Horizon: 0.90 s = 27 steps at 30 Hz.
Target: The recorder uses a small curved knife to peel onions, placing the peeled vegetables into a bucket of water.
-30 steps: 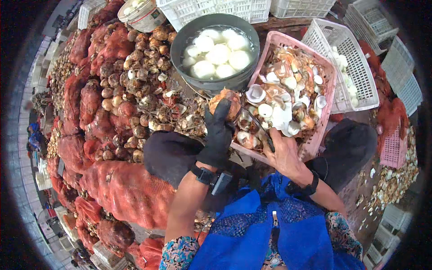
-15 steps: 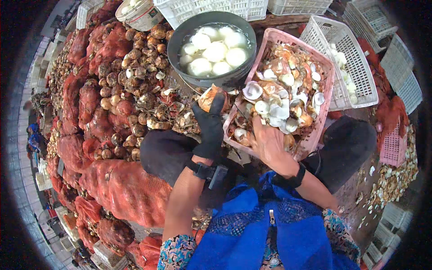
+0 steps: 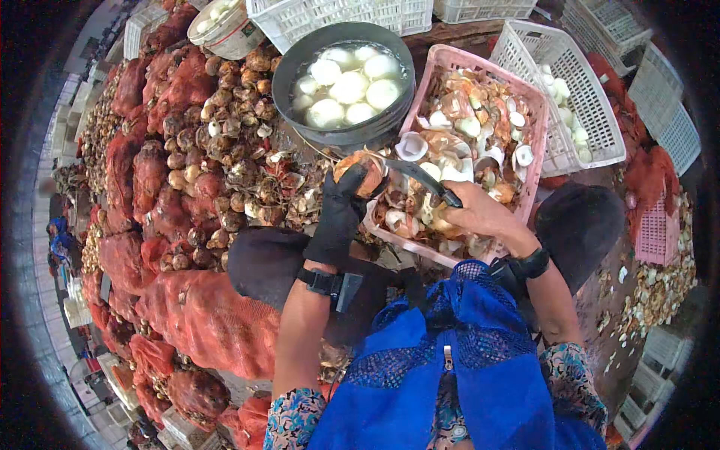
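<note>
My left hand (image 3: 337, 210), in a black glove, is closed around a brown-skinned onion (image 3: 351, 160) above the near-left corner of the pink crate (image 3: 531, 180). My bare right hand (image 3: 484, 211) grips the handle of a knife (image 3: 421, 177) with a dark, curved blade. The blade reaches left over the crate, and its tip end meets the right side of the onion; whether it has cut in, I cannot tell. Onion skins and white peel pieces (image 3: 457, 146) fill the crate beneath my right hand.
A dark bucket (image 3: 281, 82) of peeled onions in water stands beyond my left hand. To the right is a white crate (image 3: 600, 112) with peeled onions. Unpeeled onions (image 3: 247, 97) and red mesh sacks (image 3: 210, 319) pile up at left. Scraps litter the right-hand floor.
My right hand has risen out of the scraps in the pink crate, and the knife now shows in it, against the onion. My left hand has kept hold of the onion, which has turned slightly.
</note>
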Each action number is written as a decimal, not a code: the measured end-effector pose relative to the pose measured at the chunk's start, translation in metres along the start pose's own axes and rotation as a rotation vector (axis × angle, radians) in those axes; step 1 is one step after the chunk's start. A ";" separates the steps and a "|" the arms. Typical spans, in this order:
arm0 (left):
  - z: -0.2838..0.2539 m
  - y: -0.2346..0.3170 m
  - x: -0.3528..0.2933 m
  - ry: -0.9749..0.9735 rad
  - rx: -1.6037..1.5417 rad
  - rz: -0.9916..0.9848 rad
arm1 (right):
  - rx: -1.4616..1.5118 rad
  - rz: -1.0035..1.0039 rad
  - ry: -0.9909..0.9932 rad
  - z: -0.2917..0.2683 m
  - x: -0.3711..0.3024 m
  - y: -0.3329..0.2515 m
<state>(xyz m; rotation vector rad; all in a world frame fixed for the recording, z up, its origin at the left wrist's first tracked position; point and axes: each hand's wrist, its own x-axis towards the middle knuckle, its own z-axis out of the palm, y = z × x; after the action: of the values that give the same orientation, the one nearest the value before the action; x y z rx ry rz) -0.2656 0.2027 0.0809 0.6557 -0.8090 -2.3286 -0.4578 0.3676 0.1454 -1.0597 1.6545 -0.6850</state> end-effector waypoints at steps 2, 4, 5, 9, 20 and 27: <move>0.003 -0.001 -0.001 -0.007 0.041 -0.018 | 0.084 0.033 -0.038 -0.004 0.001 0.010; 0.005 -0.002 0.000 -0.130 -0.111 -0.052 | 0.216 -0.079 -0.055 -0.003 0.007 0.032; 0.003 -0.002 0.000 -0.126 -0.111 -0.050 | 0.163 -0.117 -0.065 -0.005 0.005 0.025; -0.006 -0.006 -0.001 -0.034 -0.118 -0.031 | -0.033 -0.202 0.072 0.002 -0.016 0.013; 0.035 -0.010 -0.021 -0.044 0.254 -0.054 | -0.148 -0.416 0.571 0.031 0.044 0.004; 0.033 -0.007 -0.026 -0.020 0.331 -0.096 | -0.033 -0.301 0.447 0.034 0.063 0.010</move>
<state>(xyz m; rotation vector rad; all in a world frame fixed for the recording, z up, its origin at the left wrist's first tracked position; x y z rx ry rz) -0.2691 0.2369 0.1059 0.8273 -1.2117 -2.3090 -0.4351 0.3181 0.0979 -1.2583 1.9032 -1.1617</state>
